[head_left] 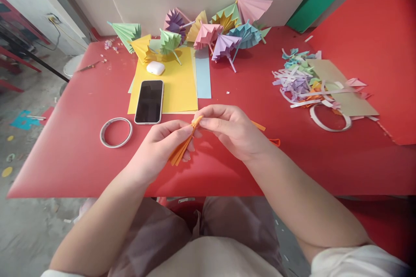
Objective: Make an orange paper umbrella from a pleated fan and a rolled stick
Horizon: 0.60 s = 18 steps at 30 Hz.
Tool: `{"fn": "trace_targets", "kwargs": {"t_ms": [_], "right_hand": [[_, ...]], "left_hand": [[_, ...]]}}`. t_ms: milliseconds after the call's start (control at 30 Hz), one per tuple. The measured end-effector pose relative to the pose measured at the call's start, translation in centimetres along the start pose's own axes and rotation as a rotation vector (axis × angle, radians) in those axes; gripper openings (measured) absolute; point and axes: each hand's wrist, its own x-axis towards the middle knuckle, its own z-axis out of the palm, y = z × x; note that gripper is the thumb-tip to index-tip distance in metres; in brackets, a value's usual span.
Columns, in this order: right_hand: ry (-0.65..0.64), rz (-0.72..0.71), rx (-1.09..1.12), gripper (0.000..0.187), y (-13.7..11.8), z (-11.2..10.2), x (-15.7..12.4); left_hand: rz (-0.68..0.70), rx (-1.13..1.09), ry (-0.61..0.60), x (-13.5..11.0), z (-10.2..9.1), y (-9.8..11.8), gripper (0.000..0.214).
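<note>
A folded orange paper umbrella (182, 147) is held over the table's front half, its pleats gathered to a narrow tip. My left hand (162, 143) is closed round the pleated part, thumb on top, with the wider end hanging below. At the tip, my right hand (232, 127) pinches the paper between thumb and fingertips. Part of the pleats is hidden behind the left fingers. An orange strip (258, 126) and a small red-orange loop (275, 142) lie beside my right forearm, partly covered by it.
Several pleated paper umbrellas (208, 34) stand along the back. Yellow paper sheets (180, 82) carry a phone (149, 101) and a white earbud case (155, 68). A tape roll (116, 132) lies left; paper scraps (297, 82) and another tape roll (330, 117) lie right, on the red table (71, 151).
</note>
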Motion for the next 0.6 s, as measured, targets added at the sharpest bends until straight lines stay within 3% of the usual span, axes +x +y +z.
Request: {"fn": "trace_targets", "kwargs": {"t_ms": [267,433,600], "right_hand": [[0.086,0.011,-0.06,0.008,0.1,0.1,0.2],[0.195,-0.026,-0.199,0.013,0.3,0.3,0.2],[0.286,-0.165,-0.482,0.018,0.2,0.8,-0.1]], "left_hand": [[0.078,0.305,0.101,-0.2,0.0,0.1,0.028],[0.224,0.706,0.28,-0.4,0.7,-0.3,0.017],[0.432,1.095,0.475,-0.2,1.2,-1.4,0.013]]}}
